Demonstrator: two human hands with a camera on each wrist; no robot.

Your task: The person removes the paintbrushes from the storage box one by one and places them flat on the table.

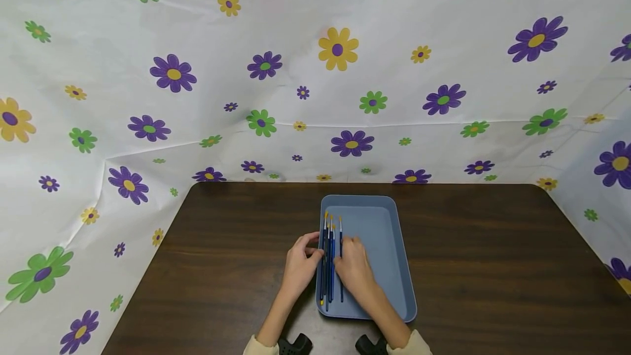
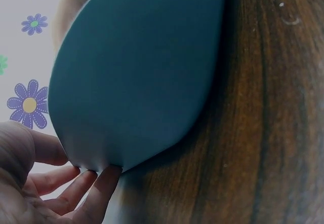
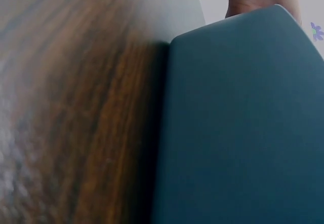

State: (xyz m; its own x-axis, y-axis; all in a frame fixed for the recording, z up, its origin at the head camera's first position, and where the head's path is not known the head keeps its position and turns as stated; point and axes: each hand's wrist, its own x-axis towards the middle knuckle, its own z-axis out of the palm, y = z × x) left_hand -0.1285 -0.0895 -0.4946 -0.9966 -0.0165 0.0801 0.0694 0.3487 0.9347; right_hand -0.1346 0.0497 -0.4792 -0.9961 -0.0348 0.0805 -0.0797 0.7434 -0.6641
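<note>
A blue-grey rectangular tray (image 1: 379, 311) lies on the table with several paintbrushes (image 1: 329, 267) side by side along its left wall. They have dark blue handles, and their yellow-tipped bristles point away from me. My left hand (image 1: 299, 264) grips the tray's left edge, thumb at the rim; the left wrist view shows its fingertips (image 2: 109, 176) against the outer wall. Inside the tray, my right hand (image 1: 355, 267) has its fingers curled, pinching a single paintbrush (image 1: 341, 229) that lies slightly right of the others. The thumb covers the middle of its handle.
Beneath the tray is a dark brown wooden table (image 1: 483, 256). A white sheet with purple, green and yellow flowers (image 1: 296, 43) hangs behind it and at both sides. Black wrist mounts (image 1: 296, 344) show at the bottom edge. The tray's outer wall fills much of both wrist views.
</note>
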